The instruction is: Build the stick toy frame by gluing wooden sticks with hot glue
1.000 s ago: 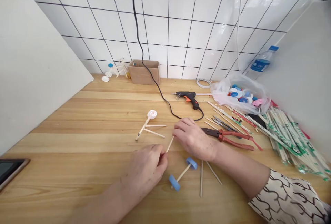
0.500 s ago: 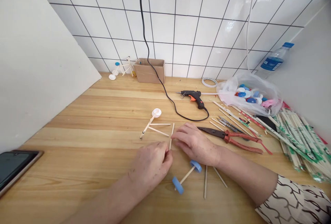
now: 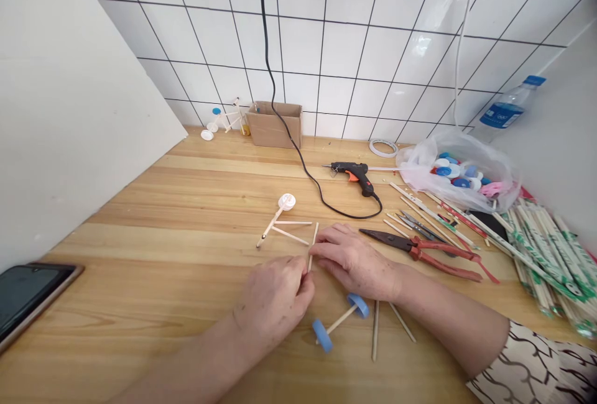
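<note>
Wooden stick (image 3: 313, 242) is apparently pinched at its lower end by the left hand (image 3: 275, 301), the right hand (image 3: 357, 261) lying open just beside it.

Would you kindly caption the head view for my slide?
Left hand pinches a stick, right hand beside it.

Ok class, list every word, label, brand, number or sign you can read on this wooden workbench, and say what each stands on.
No text is legible.
Blue rectangular label on the clear plastic water bottle: white print, too small to read.
Green print on the white paper chopstick wrappers: too blurred to read.
</note>
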`<state>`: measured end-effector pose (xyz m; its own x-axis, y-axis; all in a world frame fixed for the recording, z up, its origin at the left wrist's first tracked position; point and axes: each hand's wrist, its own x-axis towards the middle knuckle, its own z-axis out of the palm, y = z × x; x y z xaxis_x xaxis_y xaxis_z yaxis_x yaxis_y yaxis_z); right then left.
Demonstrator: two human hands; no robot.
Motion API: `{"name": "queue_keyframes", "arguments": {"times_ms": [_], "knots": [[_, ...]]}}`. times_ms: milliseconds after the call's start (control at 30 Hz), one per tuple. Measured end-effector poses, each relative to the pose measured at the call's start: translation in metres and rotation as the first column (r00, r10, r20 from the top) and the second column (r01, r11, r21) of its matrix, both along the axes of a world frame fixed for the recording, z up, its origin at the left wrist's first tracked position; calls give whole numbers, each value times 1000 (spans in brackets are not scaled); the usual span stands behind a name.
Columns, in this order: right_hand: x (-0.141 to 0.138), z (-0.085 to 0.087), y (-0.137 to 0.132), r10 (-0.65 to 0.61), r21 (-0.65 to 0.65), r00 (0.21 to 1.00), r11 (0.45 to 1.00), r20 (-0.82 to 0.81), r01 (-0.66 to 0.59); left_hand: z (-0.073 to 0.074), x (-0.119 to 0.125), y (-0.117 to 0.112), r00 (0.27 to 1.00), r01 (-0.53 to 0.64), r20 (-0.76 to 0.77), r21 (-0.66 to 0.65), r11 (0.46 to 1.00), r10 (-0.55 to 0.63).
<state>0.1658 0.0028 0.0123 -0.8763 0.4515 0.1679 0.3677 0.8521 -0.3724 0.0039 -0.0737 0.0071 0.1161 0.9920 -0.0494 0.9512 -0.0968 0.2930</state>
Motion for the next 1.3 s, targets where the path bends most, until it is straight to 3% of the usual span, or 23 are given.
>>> {"name": "queue_keyframes", "arguments": {"times_ms": [1300], "knots": [[2,0,3,57,-29,998,998,-27,-57,-2,0,1,1000,7,14,46,999,-7]]}}
